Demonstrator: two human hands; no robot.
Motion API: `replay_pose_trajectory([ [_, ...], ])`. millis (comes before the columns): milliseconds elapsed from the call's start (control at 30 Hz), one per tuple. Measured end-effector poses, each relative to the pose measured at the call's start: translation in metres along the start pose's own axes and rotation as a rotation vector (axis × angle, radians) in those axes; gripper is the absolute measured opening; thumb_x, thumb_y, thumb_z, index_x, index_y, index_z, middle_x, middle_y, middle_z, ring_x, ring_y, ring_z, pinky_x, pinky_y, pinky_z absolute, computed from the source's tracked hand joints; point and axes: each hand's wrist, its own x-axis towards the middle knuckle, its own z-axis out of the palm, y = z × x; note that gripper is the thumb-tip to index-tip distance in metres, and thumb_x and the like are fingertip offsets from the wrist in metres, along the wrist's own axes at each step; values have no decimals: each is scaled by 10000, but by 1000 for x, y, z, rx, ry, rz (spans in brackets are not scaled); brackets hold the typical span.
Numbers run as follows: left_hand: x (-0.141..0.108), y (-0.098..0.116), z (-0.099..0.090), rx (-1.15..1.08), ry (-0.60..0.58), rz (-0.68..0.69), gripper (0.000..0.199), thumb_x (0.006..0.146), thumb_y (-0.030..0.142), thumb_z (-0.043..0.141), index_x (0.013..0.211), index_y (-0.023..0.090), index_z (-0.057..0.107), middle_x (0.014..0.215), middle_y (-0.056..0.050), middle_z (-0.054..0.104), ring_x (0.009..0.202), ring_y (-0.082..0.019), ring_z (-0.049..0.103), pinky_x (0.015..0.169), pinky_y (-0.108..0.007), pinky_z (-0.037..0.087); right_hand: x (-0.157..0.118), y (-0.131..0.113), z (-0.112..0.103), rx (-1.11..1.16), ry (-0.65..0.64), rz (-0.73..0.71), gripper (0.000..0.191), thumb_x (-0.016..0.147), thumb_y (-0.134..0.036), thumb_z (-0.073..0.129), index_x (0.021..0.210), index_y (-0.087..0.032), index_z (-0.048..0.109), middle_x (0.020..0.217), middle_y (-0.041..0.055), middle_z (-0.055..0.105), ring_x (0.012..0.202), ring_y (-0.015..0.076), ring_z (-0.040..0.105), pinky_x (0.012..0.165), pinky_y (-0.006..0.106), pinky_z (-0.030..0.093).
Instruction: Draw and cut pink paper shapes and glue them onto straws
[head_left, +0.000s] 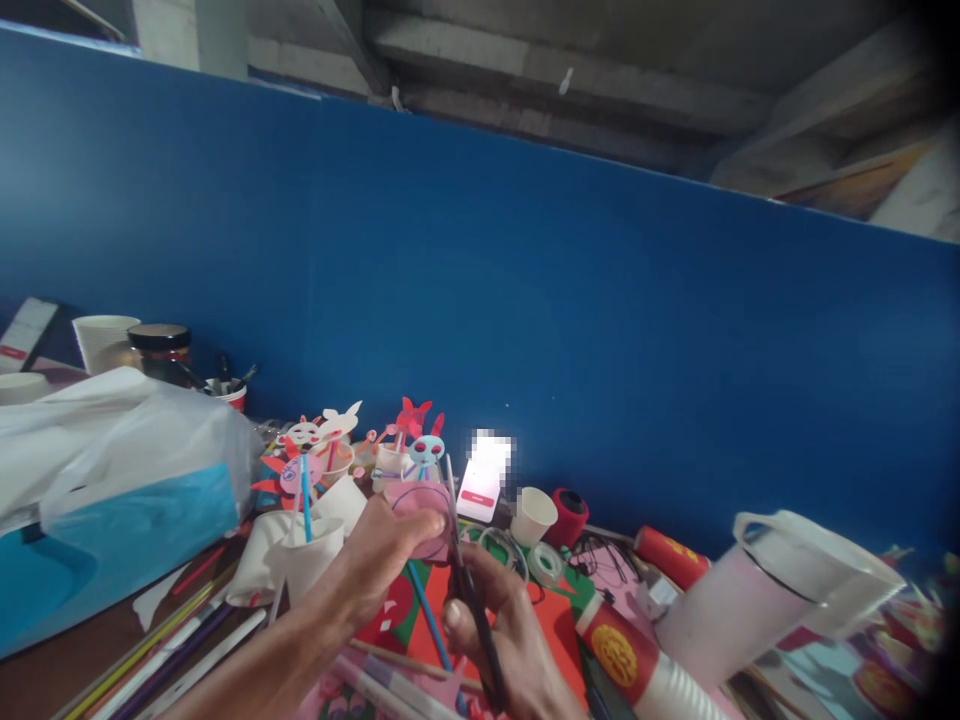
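Note:
My left hand (386,545) pinches a piece of pink paper (421,503), thumb on top, with a dark curved line drawn on it. In my right hand (499,610) is a pair of scissors (472,600), dark handles toward me and blades pointing up and away. The blades stand at the right edge of the pink paper; I cannot tell whether they grip it. Just beyond are paper cups with cut-paper figures on straws, among them a light blue mask-like face (427,451) and a red figure (414,416).
A lit phone (484,480) leans at the back beside a paper cup (534,516) and a tape roll (546,565). At right stands a white jug (739,600) near a stack of cups (630,650). A plastic bag (150,440) lies left. A blue partition (585,300) closes the back.

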Motion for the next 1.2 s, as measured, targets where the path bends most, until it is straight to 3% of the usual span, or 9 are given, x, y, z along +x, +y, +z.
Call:
replay_pose_trajectory([
  [267, 1, -2, -1, -62, -59, -1, 62, 576, 199, 605, 578, 139, 586, 547, 17, 550, 543, -111, 477, 542, -233, 397, 0, 0, 3, 88, 5, -4, 495, 699, -559, 618, 980, -153, 571, 671, -20, 438, 587, 100, 354, 519, 209, 327],
  [500, 1, -3, -2, -41, -22, 9, 135, 578, 189, 603, 499, 157, 498, 460, 56, 439, 453, -72, 373, 449, -204, 329, 1, -4, 3, 161, -12, 49, 575, 659, -578, 645, 1006, -124, 588, 611, -26, 430, 512, 84, 380, 437, 198, 375],
  [767, 0, -3, -4, -85, -72, 23, 135, 599, 175, 605, 499, 153, 518, 453, 53, 457, 443, -72, 382, 454, -204, 330, 1, -7, 5, 184, -4, 72, 597, 630, -604, 653, 971, -119, 584, 594, -32, 440, 467, 71, 391, 405, 194, 403],
  [1033, 0, 2, -6, -24, -64, 49, 161, 646, 262, 640, 546, 154, 574, 502, 27, 547, 503, -111, 498, 499, -220, 379, 3, -4, 5, 249, 21, 53, 540, 616, -538, 710, 954, -137, 582, 576, -49, 425, 448, 64, 379, 394, 185, 388],
  [1200, 1, 2, -3, -88, -90, 36, 95, 636, 225, 618, 591, 141, 619, 533, 10, 595, 514, -116, 535, 509, -218, 410, 1, 0, 3, 207, 4, 26, 519, 648, -526, 695, 985, -147, 582, 632, -29, 444, 518, 85, 415, 451, 196, 409],
])
